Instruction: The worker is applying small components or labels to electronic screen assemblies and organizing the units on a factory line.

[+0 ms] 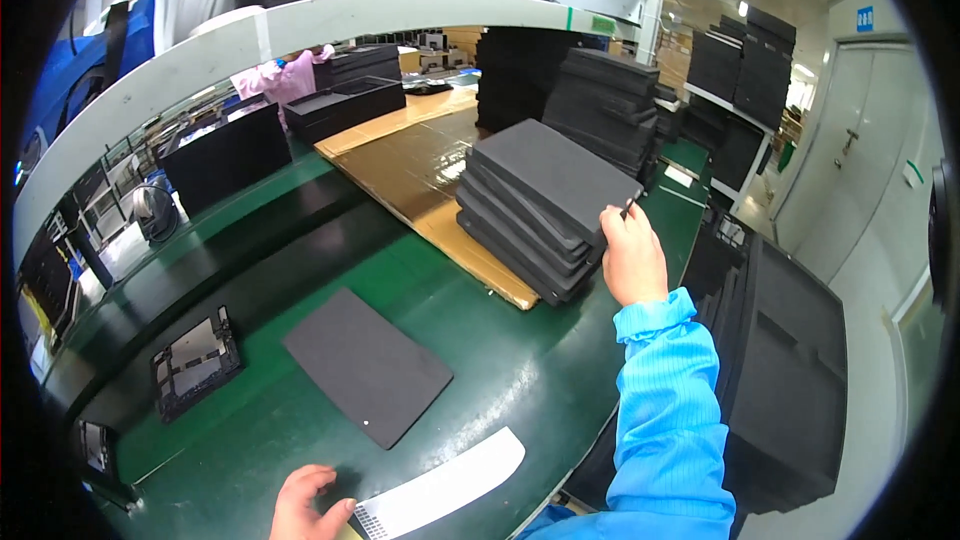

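1. At 3 o'clock, pinching a small dark piece [630,204] in the right hand [635,260], beside stacked black boards [550,178].
2. At 7 o'clock, holding the left hand [304,508] with fingers parted near a white strip [455,482].
3. Facing a black panel [367,367] toward 7 o'clock.

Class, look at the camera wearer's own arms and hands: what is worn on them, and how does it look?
The right arm wears a bright blue, slightly shiny fabric sleeve with fine darker lines and a gathered cuff at the wrist. The right hand and left hand are ungloved. The left sleeve is out of view.
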`<state>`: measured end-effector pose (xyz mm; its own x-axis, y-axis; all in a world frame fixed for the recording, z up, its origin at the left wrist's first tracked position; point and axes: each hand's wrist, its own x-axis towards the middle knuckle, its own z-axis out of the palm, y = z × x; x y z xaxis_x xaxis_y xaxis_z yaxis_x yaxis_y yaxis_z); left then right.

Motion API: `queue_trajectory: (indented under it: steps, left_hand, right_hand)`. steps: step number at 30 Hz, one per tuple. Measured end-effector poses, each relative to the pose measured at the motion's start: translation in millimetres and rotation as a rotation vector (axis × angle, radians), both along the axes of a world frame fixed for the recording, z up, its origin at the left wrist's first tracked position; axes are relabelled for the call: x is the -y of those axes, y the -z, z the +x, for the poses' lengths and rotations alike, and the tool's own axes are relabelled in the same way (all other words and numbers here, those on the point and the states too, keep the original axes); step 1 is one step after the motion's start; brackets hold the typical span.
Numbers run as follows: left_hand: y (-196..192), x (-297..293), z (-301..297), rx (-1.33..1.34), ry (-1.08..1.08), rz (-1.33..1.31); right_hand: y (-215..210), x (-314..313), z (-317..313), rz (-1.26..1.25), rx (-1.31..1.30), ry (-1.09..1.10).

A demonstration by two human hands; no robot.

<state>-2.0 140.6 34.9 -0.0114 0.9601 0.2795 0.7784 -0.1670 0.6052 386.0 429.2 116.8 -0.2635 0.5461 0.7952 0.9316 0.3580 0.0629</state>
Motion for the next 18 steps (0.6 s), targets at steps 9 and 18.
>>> queue_trajectory:
  steps: [9, 18]
  left_hand:
    - [4.9, -14.0, 2.8, 0.918, -0.096, -0.274]
    - [-41.2, -54.8, 47.9, 1.569, -0.207, -0.074]
  right_hand:
    - [-31.2, 11.6, -23.9, 0.292, -0.198, -0.267]
    - [56.0, 151.6, -186.9, 0.089, -0.163, -1.281]
